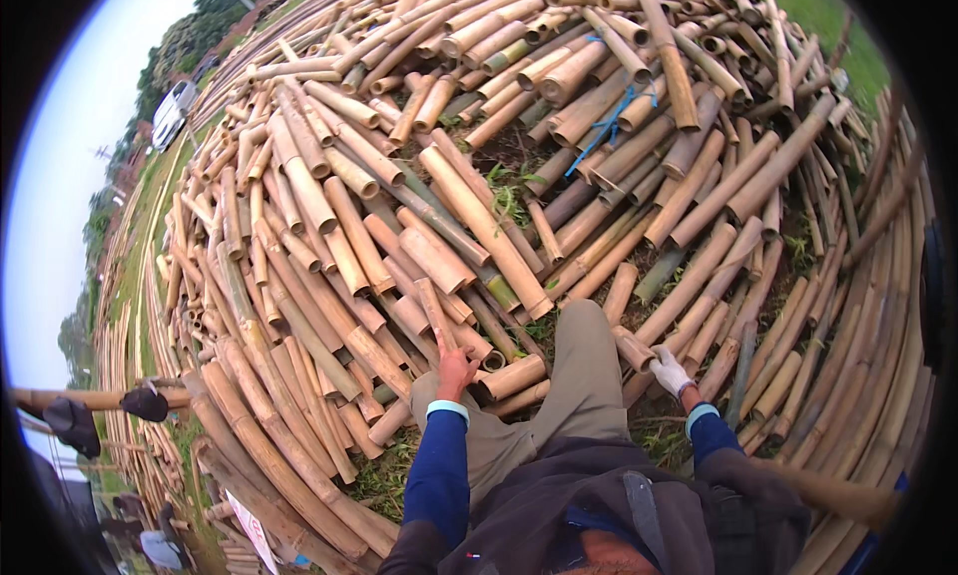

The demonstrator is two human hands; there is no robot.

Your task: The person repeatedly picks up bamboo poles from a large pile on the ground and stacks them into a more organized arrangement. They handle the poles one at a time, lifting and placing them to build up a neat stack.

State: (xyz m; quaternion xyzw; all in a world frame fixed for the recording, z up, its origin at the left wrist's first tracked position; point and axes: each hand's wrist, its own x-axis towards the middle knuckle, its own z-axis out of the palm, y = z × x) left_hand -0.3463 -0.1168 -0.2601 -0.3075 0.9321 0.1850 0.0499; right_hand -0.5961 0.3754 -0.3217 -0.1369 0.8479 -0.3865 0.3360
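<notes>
Evidently, left hand (456, 370), bare, curled closed around the lower end of a slim bamboo piece (433, 314), seen against the bamboo pile (288, 166); fingertips hard to make out. Right hand (671, 373), white-gloved, at one end of a short bamboo tube (631, 347) beside the right knee (584, 328); cannot tell whether it grips, palm side hidden
</notes>
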